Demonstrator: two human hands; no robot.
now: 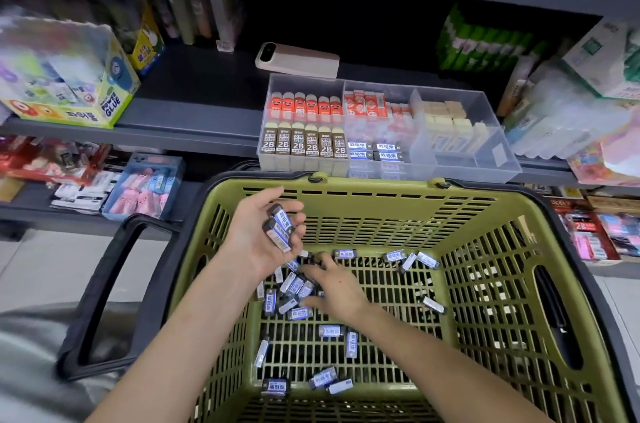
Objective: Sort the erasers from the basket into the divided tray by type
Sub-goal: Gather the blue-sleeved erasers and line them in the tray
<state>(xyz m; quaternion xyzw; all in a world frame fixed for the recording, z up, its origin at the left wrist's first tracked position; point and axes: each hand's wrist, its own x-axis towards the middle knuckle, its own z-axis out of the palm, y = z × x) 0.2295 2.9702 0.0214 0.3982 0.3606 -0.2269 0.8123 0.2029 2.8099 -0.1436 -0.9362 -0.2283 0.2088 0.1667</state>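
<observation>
While cupping two blue-sleeved erasers (278, 230) in the left hand (254, 242), pick with the nearer right hand (334, 289), fingers (313, 272) spread and clasping nothing, from the heap (294, 289) under them on the basket (381, 214) floor.

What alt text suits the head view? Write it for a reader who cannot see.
A person's left hand holds a few blue-and-white erasers over a green basket, while the right hand reaches among loose erasers on its floor. On the shelf behind, a clear divided tray holds rows of sorted erasers.
</observation>
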